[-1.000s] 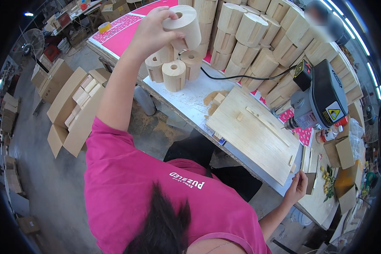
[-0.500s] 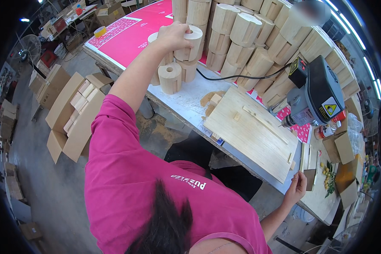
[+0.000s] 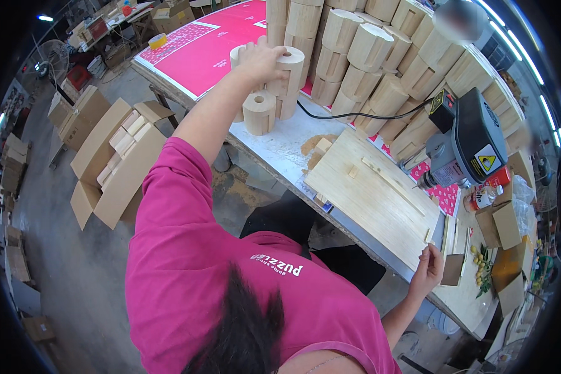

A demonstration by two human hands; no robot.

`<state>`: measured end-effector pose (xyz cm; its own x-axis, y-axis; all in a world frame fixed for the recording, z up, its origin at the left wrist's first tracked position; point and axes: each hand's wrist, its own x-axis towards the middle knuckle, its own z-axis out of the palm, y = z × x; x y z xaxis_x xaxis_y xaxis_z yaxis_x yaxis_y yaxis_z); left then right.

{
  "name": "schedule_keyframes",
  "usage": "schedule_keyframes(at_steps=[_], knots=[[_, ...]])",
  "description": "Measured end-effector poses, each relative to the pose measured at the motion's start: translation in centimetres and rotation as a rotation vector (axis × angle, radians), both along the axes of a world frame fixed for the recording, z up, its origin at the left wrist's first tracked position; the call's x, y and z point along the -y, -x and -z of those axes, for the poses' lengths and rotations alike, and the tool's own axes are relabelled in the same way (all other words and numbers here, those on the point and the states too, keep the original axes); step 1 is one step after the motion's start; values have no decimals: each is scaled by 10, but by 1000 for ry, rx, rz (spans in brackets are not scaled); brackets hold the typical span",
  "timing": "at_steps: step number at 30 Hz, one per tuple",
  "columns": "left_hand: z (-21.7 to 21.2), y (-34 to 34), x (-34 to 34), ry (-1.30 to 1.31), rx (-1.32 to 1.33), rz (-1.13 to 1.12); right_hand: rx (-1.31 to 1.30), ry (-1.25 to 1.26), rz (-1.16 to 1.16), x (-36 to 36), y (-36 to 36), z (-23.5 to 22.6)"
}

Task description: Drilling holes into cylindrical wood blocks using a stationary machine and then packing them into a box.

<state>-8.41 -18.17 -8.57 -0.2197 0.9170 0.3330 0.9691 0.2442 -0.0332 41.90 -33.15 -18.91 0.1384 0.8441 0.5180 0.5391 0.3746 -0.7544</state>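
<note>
At the far left part of the table, my left hand is over a cluster of wooden cylinders with centre holes. Its fingers are spread and touch the side and rim of the upper cylinder, which rests on another one. A shorter-standing cylinder is in front, its hole and side groove showing. My right hand is by the near right corner of a flat wooden board, fingers curled together; whatever they may hold is hidden. Thin strips lie on that board.
Stacked cylinders line the table's back. A grey and black drill head overhangs the board's right side, its black cable crossing behind. An open carton of wood pieces stands on the floor at left. Sawdust lies beside the board.
The view has shifted slightly, so the scene sits a little lower and to the right. My left hand's fingers have spread leftward on the upper cylinder. My right hand has moved slightly toward the board's corner.
</note>
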Motion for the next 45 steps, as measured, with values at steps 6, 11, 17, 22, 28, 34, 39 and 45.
schedule_keyframes(at_steps=[6, 11, 17, 22, 28, 34, 39, 45], knots=[[4, -19, 11, 51, -123, -120, 6, 57, -69, 4, 17, 4], [8, 2, 9, 68, -41, -1, 4, 191, -177, 5, 38, 7], [-3, 2, -12, 126, 61, 55, -53, 278, -303, 12, 57, 12], [3, 9, 2, 149, 175, 10, -53, 331, -402, 7, 73, 5], [-1, 40, 25, -294, 565, -102, 50, 287, -506, 0, 79, -1], [-17, 96, 137, -716, 755, 288, 222, 48, -703, -30, 148, -32], [-26, 100, 241, -693, 685, -85, 380, -107, -909, -85, 228, -36], [29, 120, 307, -731, 662, -218, 607, -18, -955, -125, 355, -42]])
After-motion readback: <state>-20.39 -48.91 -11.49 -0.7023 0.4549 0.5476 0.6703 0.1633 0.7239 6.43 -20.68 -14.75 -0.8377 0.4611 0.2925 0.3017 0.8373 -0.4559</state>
